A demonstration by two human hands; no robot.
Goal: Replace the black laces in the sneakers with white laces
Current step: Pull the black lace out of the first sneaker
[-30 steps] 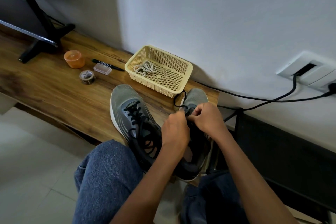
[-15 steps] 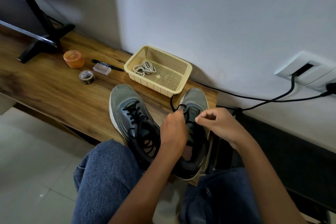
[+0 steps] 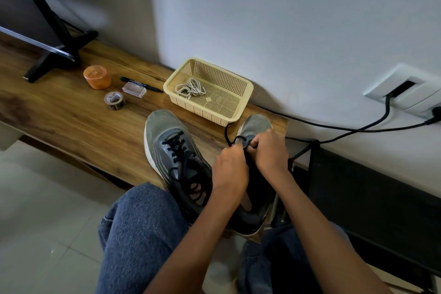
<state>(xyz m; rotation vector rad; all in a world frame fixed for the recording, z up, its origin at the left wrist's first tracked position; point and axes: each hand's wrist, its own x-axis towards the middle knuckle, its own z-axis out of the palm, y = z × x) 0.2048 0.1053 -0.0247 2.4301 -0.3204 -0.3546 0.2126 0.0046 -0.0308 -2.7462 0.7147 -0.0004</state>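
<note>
**Black laces only partly out, white ones untouched**

Wood-grain desk [image 3: 71, 114] runs along a pale wall, with two grey sneakers standing side by side at its near right end, toes pointing to the wall. Left sneaker [image 3: 171, 148] is fully threaded with its black lace [image 3: 177, 150]. Right sneaker [image 3: 255, 126] is the one being worked on: both hands meet over its front eyelets. Left hand [image 3: 230, 169] has its fingers curled down onto the black lace there, and right hand [image 3: 270, 148] pinches the same lace with curled fingers. A freed loop of that lace [image 3: 228, 135] arcs out to the left of the toe, towards the basket. How many eyelets remain threaded is hidden under the hands.

White laces [image 3: 189, 88] lie bundled in the far left corner of the cream basket [image 3: 241, 105], which sits just beyond the sneakers against the wall.

Judging by this, the job is at an early stage: one black lace is being pulled out, the other is not yet started, and no white lace has been threaded.

Further left on the desk sit an orange jar [image 3: 97, 77], a tape roll [image 3: 114, 101], a small clear box [image 3: 134, 89] and a black pen [image 3: 152, 88].
</note>
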